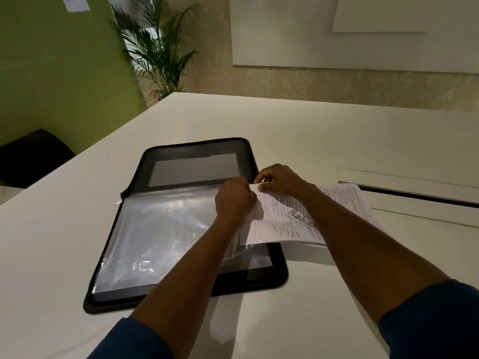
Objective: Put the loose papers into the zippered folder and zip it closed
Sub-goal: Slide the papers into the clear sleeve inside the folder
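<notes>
A black zippered folder (181,161) lies open on the white table, its clear plastic sleeves (160,234) spread over the near half. The zipper pull (117,203) hangs at the left of the spine. A stack of printed papers (287,218) rests partly over the folder's right edge and partly on the table. My left hand (234,200) is curled at the papers' left edge, where they meet the sleeve, and seems to pinch it. My right hand (278,181) pinches the papers' top left corner.
The table (337,130) has a recessed cable slot (414,193) right of the papers. A dark chair (31,154) stands at the left beside a green wall. A potted palm (158,55) sits beyond the far table corner.
</notes>
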### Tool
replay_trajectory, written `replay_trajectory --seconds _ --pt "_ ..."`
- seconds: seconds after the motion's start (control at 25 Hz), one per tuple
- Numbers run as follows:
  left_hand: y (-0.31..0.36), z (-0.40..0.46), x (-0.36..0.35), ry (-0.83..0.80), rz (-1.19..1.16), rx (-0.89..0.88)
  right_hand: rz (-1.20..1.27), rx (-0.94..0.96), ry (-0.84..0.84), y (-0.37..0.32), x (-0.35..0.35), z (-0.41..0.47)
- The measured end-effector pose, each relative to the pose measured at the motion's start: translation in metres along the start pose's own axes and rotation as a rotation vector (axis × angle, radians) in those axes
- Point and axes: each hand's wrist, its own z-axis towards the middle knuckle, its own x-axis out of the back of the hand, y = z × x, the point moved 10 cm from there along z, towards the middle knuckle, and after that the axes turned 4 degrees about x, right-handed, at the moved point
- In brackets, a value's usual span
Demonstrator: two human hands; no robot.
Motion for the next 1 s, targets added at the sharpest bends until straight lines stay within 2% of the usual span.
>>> replay_trajectory --seconds 0.24,0.4,0.68,0.76,0.88,1.0 --pt "0.001 -0.018 -0.004 -0.097 0.039 -0.011 0.027 -0.019 0.144 -0.004 0.008 -0.002" --pt "-0.003 -0.043 -0.004 -0.198 0.098 -0.044 -0.054 -0.075 0.186 -0.007 0.010 -0.016" --pt "-0.001 -0.067 0.007 -0.114 0.021 -0.072 -0.037 -0.147 0.278 0.004 0.005 -0.071" --pt "-0.001 -0.067 0.013 -0.069 -0.044 -0.101 -0.109 -0.196 0.343 0.016 0.015 -0.090" --pt "-0.002 -0.064 0.022 0.080 -0.011 -0.249 -0.266 -0.335 0.449 0.040 0.038 -0.125" --pt "-0.011 -0.056 -0.007 -0.037 0.197 -0.320 -0.373 -0.618 0.473 0.074 0.052 -0.164"
